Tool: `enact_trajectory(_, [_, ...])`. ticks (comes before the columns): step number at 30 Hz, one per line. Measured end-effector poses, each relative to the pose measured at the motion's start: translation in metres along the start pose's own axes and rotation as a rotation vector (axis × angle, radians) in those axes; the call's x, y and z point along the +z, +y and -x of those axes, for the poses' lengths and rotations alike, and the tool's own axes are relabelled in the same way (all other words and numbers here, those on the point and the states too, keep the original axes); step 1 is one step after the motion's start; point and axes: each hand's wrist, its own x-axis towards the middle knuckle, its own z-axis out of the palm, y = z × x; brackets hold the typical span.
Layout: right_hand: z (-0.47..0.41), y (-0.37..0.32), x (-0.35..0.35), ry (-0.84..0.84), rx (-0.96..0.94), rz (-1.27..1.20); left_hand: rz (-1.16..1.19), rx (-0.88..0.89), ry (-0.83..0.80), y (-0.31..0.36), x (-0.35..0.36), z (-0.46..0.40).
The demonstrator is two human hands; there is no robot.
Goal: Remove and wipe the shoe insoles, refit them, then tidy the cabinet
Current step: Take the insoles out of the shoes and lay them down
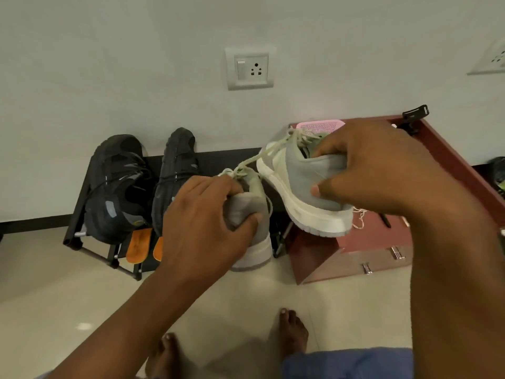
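Two grey sneakers with white soles are in my hands, their pale laces tangled together between them. My left hand (203,214) grips the heel of the left sneaker (252,214), whose sole end points down by the rack's right end. My right hand (374,168) holds the right sneaker (306,187) by its heel collar, lifted on its side above the maroon cabinet (382,242). Whether insoles are inside either shoe cannot be seen.
A black shoe rack (82,242) against the wall carries two black sneakers (117,187) and orange sandals (139,244) on the lower tier. A pink basket (322,127) and a black clip (415,113) sit on the cabinet. My bare feet (289,335) stand on the tiled floor.
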Motion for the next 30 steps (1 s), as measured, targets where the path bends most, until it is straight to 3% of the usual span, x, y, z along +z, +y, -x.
enact_trajectory(8, [0.008,0.004,0.001,-0.549,-0.106,-0.036,0.296,-0.183,-0.197,0.010,-0.015,0.005])
enact_trajectory(16, [-0.003,0.002,0.031,-0.787,-0.146,-0.038,0.508,-0.246,-0.445,0.013,-0.016,0.001])
enact_trajectory(22, [-0.023,0.004,0.092,-0.990,0.045,-0.082,0.373,-0.388,-0.729,-0.022,0.018,0.006])
enact_trajectory(30, [-0.026,0.011,0.211,-1.117,0.191,-0.097,-0.098,-0.407,-1.024,-0.063,0.101,0.043])
